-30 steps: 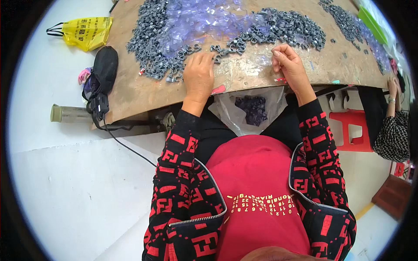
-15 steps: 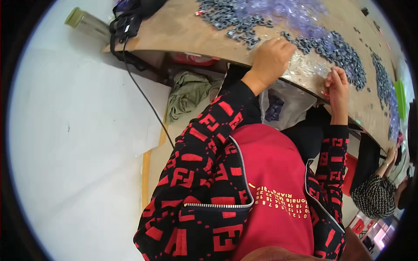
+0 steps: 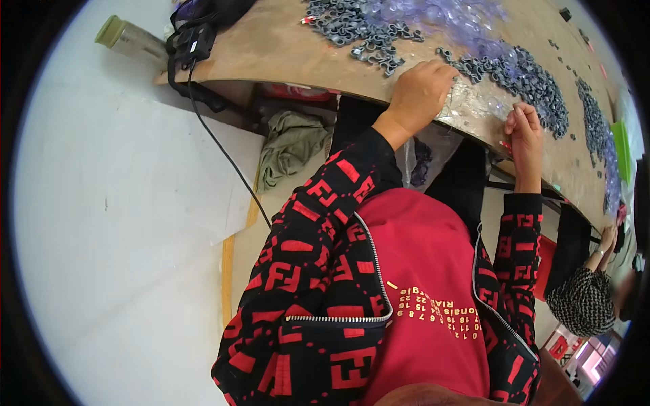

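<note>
My left hand (image 3: 420,91) lies palm down on the near edge of the wooden table (image 3: 284,61). Its fingers curl onto clear plastic pieces (image 3: 467,101) beside a pile of small grey parts (image 3: 369,30). What is under the fingers is hidden. My right hand (image 3: 525,128) rests at the table edge to the right, fingers bunched together, next to another heap of grey parts (image 3: 535,84). I see nothing between those fingers. Clear purple plastic pieces (image 3: 440,13) lie further back.
A bottle (image 3: 128,40) and a black bag with a cable (image 3: 203,37) sit at the table's left end. A green cloth (image 3: 291,139) and a plastic bag (image 3: 420,159) hang under the table. Another person (image 3: 586,298) sits at the right, near a red stool (image 3: 545,264).
The view has swung and tilted, so the table now sits at the top right. Both hands stay at the table edge among the parts, the left one a little closer to the grey pile.
</note>
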`<state>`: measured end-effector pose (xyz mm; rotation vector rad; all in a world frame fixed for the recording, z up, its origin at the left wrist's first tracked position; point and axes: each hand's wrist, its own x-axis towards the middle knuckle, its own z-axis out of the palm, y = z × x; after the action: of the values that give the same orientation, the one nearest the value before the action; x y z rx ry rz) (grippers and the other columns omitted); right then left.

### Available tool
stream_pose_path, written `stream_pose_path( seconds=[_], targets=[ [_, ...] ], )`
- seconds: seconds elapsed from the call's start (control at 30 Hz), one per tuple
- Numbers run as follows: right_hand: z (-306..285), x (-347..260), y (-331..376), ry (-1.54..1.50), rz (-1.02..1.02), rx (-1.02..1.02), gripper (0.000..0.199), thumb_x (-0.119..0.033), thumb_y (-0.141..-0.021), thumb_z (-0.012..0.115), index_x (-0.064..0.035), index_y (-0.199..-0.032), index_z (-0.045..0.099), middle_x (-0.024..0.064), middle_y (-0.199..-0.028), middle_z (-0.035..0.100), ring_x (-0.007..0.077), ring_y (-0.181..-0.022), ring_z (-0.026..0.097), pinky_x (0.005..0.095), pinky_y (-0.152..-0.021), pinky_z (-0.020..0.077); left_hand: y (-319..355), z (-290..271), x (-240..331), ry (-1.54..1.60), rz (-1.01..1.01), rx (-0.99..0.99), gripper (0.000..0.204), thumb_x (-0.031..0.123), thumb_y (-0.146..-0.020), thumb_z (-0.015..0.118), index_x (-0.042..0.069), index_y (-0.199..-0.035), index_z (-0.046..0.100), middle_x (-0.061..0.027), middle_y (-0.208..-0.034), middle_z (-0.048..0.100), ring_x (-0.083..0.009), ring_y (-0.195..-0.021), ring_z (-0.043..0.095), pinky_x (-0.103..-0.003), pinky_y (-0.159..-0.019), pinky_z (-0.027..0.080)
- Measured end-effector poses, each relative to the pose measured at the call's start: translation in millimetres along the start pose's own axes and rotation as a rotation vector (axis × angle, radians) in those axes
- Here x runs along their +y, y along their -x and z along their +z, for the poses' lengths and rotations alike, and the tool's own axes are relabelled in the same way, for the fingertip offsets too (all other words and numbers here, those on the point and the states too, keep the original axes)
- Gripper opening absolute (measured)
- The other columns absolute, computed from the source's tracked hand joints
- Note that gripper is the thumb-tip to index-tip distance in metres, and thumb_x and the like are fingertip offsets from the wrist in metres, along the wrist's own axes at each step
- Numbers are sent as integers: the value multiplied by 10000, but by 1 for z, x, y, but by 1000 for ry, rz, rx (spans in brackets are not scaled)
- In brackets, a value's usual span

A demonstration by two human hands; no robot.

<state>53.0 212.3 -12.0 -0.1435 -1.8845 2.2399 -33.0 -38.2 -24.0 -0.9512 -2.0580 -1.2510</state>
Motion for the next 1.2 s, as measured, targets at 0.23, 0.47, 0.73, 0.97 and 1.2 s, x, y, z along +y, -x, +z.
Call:
stream_pose_path(
  seconds=[0.23,0.47,0.73,0.97,1.2],
  targets=[
    [4,-2,2,-5,39,22,74,-121,-947,551,-62,-989,562,6,-742,531,81,-631,485,207,-585,389,-3,-4,7,94,-125,-68,215,35,-814,604,61,-1027,625,-127,-921,630,-314,-829,615,-381,-704,488],
    [11,-6,3,-81,48,36,89,-117,-946,550,-54,-1008,557,13,-738,534,88,-631,486,215,-578,396,-7,-5,-1,97,-122,-46,307,-15,-813,592,70,-1107,621,-128,-932,594,-300,-831,599,-373,-710,479],
    [19,-6,13,66,66,24,93,-113,-944,548,-49,-1011,559,3,-789,572,66,-671,522,196,-611,411,-10,-4,17,582,-645,-62,200,40,-875,609,30,-1068,559,-105,-931,652,-154,-790,624,-285,-695,494],
    [65,-30,6,563,-343,-36,263,-14,-830,642,-39,-1091,617,51,-974,597,106,-764,546,237,-691,441,-31,-5,38,1320,-1100,-187,195,138,-906,627,86,-1045,501,-152,-1041,674,-106,-799,632,-204,-691,475],
    [68,-29,4,562,-373,-76,330,-44,-821,661,-48,-1149,626,61,-1012,611,144,-813,567,260,-692,460,-24,5,45,1305,-1157,-256,153,163,-918,618,82,-1021,540,-51,-935,663,-85,-768,613,-198,-668,457]
  ],
)
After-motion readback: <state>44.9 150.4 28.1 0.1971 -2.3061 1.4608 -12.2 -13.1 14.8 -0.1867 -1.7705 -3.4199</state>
